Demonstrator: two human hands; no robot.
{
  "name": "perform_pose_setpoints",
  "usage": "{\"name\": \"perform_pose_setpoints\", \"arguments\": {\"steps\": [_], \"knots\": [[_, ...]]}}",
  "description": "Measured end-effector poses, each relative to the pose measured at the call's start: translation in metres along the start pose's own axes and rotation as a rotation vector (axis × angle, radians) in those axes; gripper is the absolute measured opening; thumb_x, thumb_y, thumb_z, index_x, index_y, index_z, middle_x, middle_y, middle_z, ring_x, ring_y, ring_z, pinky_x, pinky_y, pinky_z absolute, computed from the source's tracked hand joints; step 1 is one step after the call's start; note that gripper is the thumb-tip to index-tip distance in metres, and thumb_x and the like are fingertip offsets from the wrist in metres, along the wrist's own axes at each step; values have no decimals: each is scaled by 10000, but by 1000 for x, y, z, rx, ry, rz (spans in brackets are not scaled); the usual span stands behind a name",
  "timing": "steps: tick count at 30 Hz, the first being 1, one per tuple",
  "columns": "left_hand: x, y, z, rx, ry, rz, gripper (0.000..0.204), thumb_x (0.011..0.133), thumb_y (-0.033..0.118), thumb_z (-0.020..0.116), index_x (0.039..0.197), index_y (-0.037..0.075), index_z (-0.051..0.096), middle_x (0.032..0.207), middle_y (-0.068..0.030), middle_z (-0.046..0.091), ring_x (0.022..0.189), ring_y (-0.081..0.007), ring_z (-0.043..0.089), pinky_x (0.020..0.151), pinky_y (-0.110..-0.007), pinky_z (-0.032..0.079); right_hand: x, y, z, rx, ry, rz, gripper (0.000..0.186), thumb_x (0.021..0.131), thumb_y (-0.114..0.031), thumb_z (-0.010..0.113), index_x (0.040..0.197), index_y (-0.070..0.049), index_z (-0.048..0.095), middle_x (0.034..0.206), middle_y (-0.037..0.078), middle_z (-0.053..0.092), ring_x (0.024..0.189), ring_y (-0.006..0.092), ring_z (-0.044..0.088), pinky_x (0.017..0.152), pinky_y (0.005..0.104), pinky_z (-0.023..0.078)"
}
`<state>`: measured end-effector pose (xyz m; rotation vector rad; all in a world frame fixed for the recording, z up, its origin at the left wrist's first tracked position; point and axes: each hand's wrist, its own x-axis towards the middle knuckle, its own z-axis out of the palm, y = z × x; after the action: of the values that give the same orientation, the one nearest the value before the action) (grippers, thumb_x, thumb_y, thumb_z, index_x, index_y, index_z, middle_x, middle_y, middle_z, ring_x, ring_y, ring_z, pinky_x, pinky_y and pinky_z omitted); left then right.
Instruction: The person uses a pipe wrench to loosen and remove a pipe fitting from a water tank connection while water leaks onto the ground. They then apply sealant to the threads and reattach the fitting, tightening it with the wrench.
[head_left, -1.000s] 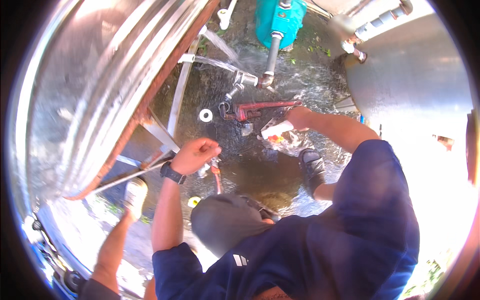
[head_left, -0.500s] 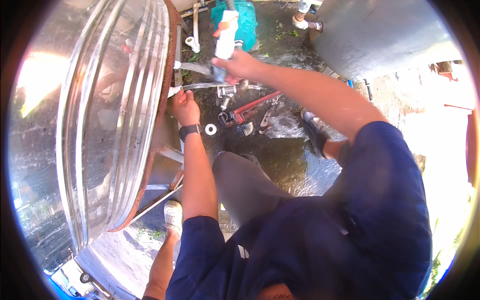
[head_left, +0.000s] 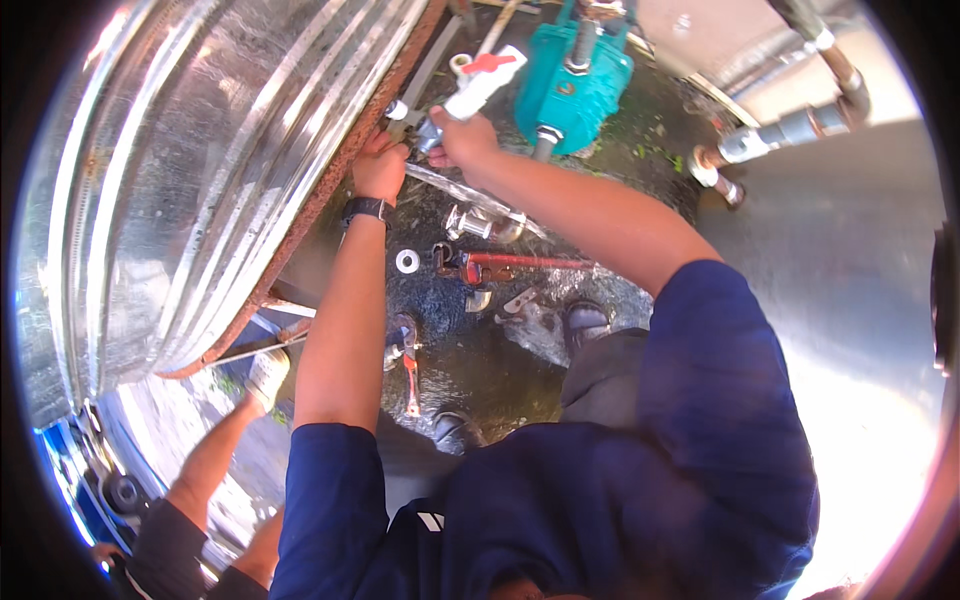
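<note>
Hands (head_left: 380, 168) (head_left: 462, 140) seemingly grip smooth white plastic valve (head_left: 478, 84).

**Ground Surface and Items Resting on It**

The things are carried by wet, dark ground (head_left: 470, 350), glistening with water. A red pipe wrench (head_left: 505, 264) is laid flat near the middle, its jaw end toward the left. A white ring (head_left: 407, 261) is placed just beside that jaw end. A metal pipe fitting (head_left: 482, 225) is positioned just above the wrench. Red-handled pliers (head_left: 408, 360) are found lower down. A teal pump (head_left: 573, 82) is seated at the upper edge.
</note>
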<state>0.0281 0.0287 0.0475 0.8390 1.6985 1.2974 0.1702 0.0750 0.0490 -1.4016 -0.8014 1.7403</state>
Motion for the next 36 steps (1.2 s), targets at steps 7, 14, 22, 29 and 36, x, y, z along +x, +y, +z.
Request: {"name": "perform_pose_setpoints", "arguments": {"steps": [7, 14, 22, 29, 36], "knots": [[3, -13, 20, 32, 100, 112, 772, 777, 28, 676, 1473, -84, 360, 1411, -206, 528, 1267, -279, 532, 1041, -365, 433, 21, 17, 1, 129, -120, 45, 348, 990, -363, 618, 1049, -22, 586, 832, 109, 640, 625, 213, 642, 559, 366, 585], [-5, -7, 40, -114, 210, -109, 770, 801, 61, 702, 1480, -71, 365, 1434, -222, 500, 1246, -299, 541, 869, -396, 529, 29, 17, 4, 126, -114, 73, 337, 998, -349, 607, 1056, -17, 588, 855, 109, 653, 639, 219, 633, 568, 380, 573], [-17, 23, 59, -211, 249, -226, 689, 841, 69, 687, 1447, -65, 389, 1372, -234, 516, 1181, -292, 577, 716, -369, 549, 33, 21, 13, 202, -66, -1, 333, 993, -309, 620, 1089, 6, 577, 870, 133, 664, 608, 245, 659, 531, 384, 573], [-3, 5, 59, -253, 236, -157, 686, 856, 97, 717, 1427, -89, 386, 979, -165, 690, 689, -197, 662, 523, -297, 459, 38, 19, 13, 306, -148, 33, 336, 984, -319, 635, 1071, 3, 588, 824, 128, 656, 563, 228, 636, 465, 360, 524], [4, -14, 53, -64, 312, -108, 735, 833, 108, 721, 1440, -113, 370, 1065, -238, 677, 856, -241, 683, 685, -341, 504, 36, 19, 10, 242, -221, 84, 295, 1006, -358, 593, 1095, -77, 565, 804, 51, 631, 607, 192, 613, 527, 342, 471]]}}
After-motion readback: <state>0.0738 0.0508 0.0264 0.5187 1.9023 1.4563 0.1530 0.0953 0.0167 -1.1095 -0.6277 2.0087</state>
